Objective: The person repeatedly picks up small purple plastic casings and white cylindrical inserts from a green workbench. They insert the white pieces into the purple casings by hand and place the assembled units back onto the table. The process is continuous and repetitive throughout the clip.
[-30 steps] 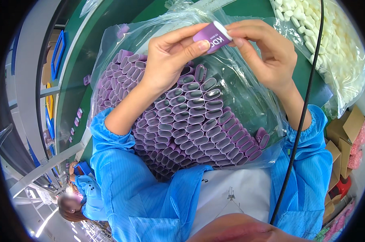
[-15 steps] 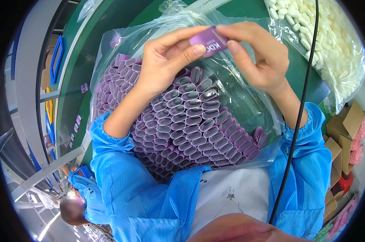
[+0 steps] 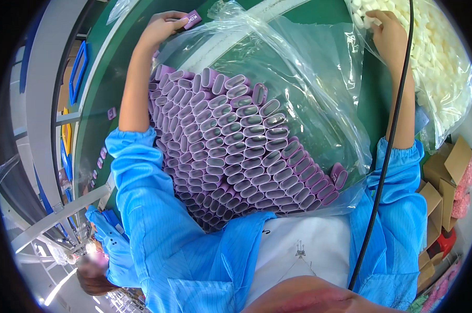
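A broad stack of purple oval shells, mostly with their hollow ends up, fills the middle of a clear plastic bag on a green work surface. Beyond the stack's far left corner, the left hand pinches one printed purple shell between thumb and fingers, well apart from the stacked ones. Beyond the stack's far right side, the right hand has its fingers curled at the near edge of a heap of white rounded pieces; whether it grips one cannot be told. A loose purple shell sits just beside the stack's right edge. A black cable runs right of the stack, with cardboard boxes farther right. Well left of the stack, toward the near side, is a co-worker in blue.
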Demonstrator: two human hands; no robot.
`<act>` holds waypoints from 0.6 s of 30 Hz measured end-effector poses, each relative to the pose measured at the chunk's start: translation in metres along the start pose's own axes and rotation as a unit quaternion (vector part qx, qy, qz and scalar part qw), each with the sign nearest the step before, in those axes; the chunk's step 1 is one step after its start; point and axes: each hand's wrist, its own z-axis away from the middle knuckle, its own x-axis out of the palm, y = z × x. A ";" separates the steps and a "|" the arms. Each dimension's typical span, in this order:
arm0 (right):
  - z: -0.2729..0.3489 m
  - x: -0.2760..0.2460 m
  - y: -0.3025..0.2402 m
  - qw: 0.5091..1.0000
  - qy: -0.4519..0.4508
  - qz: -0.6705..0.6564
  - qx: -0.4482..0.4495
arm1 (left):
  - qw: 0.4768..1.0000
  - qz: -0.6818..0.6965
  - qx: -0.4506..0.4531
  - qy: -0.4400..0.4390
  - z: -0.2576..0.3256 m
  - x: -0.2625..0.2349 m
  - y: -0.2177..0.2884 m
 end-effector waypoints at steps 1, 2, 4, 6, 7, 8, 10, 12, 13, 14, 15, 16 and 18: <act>-0.001 -0.002 0.005 0.999 -0.002 0.007 -0.035 | 0.994 -0.085 0.035 0.051 0.001 0.003 0.003; -0.002 -0.003 0.011 0.997 -0.004 0.014 -0.069 | 0.978 -0.169 0.070 0.102 0.003 0.007 0.006; -0.006 -0.006 0.014 0.997 -0.058 0.021 -0.049 | 0.950 -0.227 0.138 0.167 0.015 0.017 0.013; -0.009 -0.004 0.019 0.996 -0.063 0.041 -0.045 | 0.942 -0.175 0.212 0.195 0.044 0.023 0.042; -0.009 -0.004 0.021 0.996 -0.066 0.052 -0.043 | 0.935 -0.147 0.249 0.207 0.061 0.026 0.057; -0.007 -0.007 0.014 0.996 -0.038 0.038 -0.070 | 0.951 -0.124 0.258 0.114 0.079 0.030 0.071; -0.005 -0.017 -0.014 0.991 0.019 0.006 -0.130 | 0.958 -0.113 0.262 -0.027 0.122 0.040 0.096; -0.003 -0.022 -0.019 0.996 -0.006 0.024 -0.082 | 0.939 -0.157 0.299 -0.072 0.141 0.053 0.103; -0.003 -0.026 -0.025 0.998 -0.018 0.032 -0.059 | 0.935 -0.154 0.309 -0.079 0.142 0.057 0.101; -0.001 -0.030 -0.033 0.998 0.010 0.016 -0.052 | 0.931 -0.152 0.320 -0.086 0.142 0.060 0.100; 0.001 -0.033 -0.043 0.998 0.039 0.000 -0.044 | 0.927 -0.149 0.331 -0.094 0.142 0.062 0.099; 0.003 -0.039 -0.052 0.997 0.069 -0.012 -0.033 | 0.930 -0.132 0.325 -0.107 0.140 0.065 0.099; 0.005 -0.039 -0.069 0.990 0.098 -0.094 -0.041 | 0.932 -0.139 0.322 -0.094 0.140 0.067 0.096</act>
